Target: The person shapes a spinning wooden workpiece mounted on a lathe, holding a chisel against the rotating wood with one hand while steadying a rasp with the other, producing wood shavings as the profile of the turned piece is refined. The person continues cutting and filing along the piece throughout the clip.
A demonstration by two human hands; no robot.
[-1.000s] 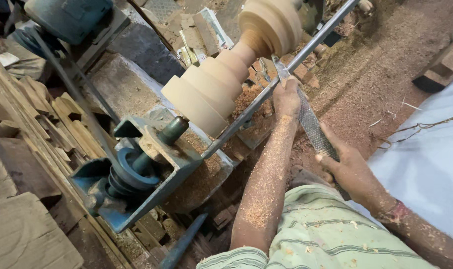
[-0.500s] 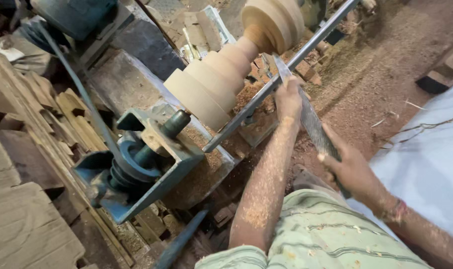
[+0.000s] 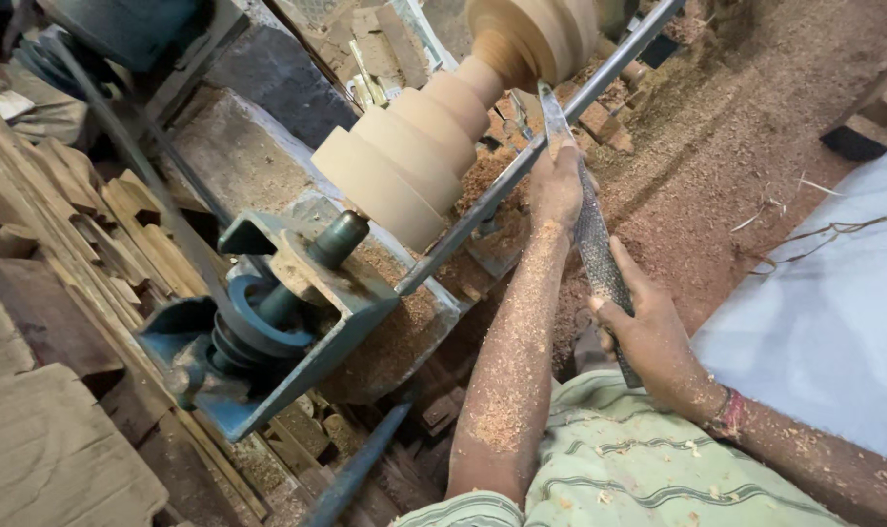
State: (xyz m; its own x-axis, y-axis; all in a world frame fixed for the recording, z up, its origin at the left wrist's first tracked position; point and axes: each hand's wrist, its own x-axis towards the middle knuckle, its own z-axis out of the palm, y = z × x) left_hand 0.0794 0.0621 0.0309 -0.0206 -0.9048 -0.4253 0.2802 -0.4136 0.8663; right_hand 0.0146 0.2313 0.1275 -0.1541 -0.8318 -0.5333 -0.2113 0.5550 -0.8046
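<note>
Far to the left of both hands sits the blue-painted metal lathe headstock with its stepped pulley (image 3: 258,337) and a dark drive belt (image 3: 121,146) running up and away from it. Next comes the pale, stepped, turned wooden workpiece (image 3: 404,161), mounted between centres just beyond the left hand; its outline is smooth and blurred, so it is probably spinning. It looks solid and fairly heavy, stiff, with a dry, dusty skin, and not something to touch while it turns.

A long grey steel tool-rest bar (image 3: 522,166) crosses in front of the wood, and the left hand (image 3: 559,185) lies on it, its grip folded narrowly over the fore part of a long, flat, grey steel turning tool with a rasp-like textured face (image 3: 590,244). The tool's tip passes the bar toward the narrow waist of the workpiece. The tool seems rigid, weighty and rough rather than slippery; it wants one hold near the bar and one far back for leverage.

The right hand (image 3: 648,337) provides that, its grip closed around the tool's rear end near the striped green shirt (image 3: 639,468). Reddish sawdust (image 3: 717,146) covers the floor beyond.
</note>
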